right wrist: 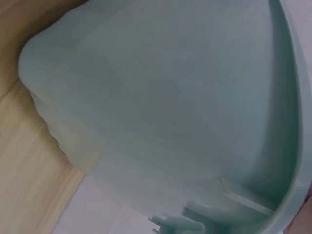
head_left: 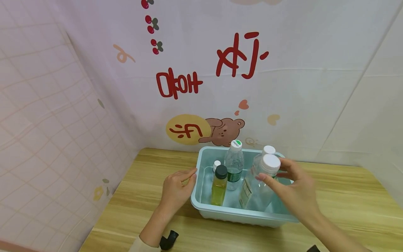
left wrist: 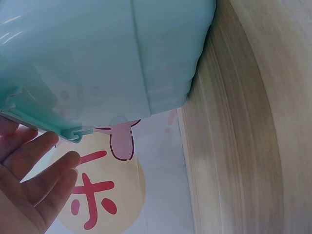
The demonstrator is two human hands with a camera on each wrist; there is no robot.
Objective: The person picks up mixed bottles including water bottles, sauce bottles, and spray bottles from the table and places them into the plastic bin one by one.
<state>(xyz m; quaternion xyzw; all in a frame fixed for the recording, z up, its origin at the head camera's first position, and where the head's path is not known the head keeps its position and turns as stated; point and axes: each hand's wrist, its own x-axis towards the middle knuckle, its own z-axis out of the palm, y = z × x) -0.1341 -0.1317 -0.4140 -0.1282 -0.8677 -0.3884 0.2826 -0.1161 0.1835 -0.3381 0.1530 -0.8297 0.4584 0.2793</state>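
Observation:
A light blue plastic bin (head_left: 239, 216) stands on the wooden table. My right hand (head_left: 297, 185) holds a clear plastic bottle with a wide white cap (head_left: 270, 163) near its neck, thumb on the near side and fingers behind; the bottle is tilted and its lower part is inside the bin. In the right wrist view, the bin's wall (right wrist: 161, 97) fills most of the picture and hides the held bottle. My left hand (head_left: 178, 187) touches the bin's left rim with its fingertips. The left wrist view shows loosely extended fingers (left wrist: 48, 183) beside that rim.
Inside the bin stand a yellow-green bottle with a black cap (head_left: 219, 187), a small white-capped bottle (head_left: 216, 165), a clear water bottle (head_left: 234, 162) and another white-capped bottle (head_left: 268, 150). A black object (head_left: 169, 240) lies by the left forearm. A printed cloth (head_left: 283, 98) hangs behind the table.

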